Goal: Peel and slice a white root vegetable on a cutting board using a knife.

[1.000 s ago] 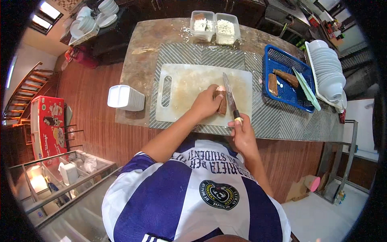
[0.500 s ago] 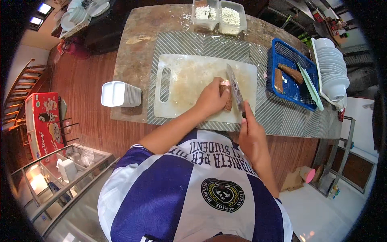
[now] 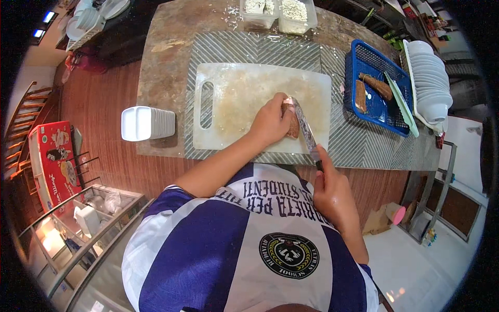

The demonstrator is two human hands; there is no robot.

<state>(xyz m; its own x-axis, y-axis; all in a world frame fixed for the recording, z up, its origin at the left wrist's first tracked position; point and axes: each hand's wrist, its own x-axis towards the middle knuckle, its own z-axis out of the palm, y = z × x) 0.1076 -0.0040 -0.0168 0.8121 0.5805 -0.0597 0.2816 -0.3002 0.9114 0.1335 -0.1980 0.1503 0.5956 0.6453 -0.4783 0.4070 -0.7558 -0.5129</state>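
Observation:
A brown-skinned piece of cassava (image 3: 294, 128) stands toward the right part of the white cutting board (image 3: 239, 86), its pale cut end pointing away from me. My left hand (image 3: 270, 121) is closed around its left side. My right hand (image 3: 335, 190) grips the dark handle of a kitchen knife (image 3: 307, 130). The stained blade lies along the right side of the cassava, with its tip at the pale end near my left fingertips. Whether the edge has entered the skin I cannot tell.
At the right, a blue basket (image 3: 385, 122) holds more brown root pieces and a pale green flat utensil (image 3: 403, 106). White bowls (image 3: 427, 73) stack beyond it. Two tubs of white bits (image 3: 296, 23) stand at the back. White containers (image 3: 148, 123) sit at the table's left edge.
The knife has shifted toward me, and its tip has come down from beyond the cassava to its pale end. My left hand keeps its hold. The whole view has shifted slightly.

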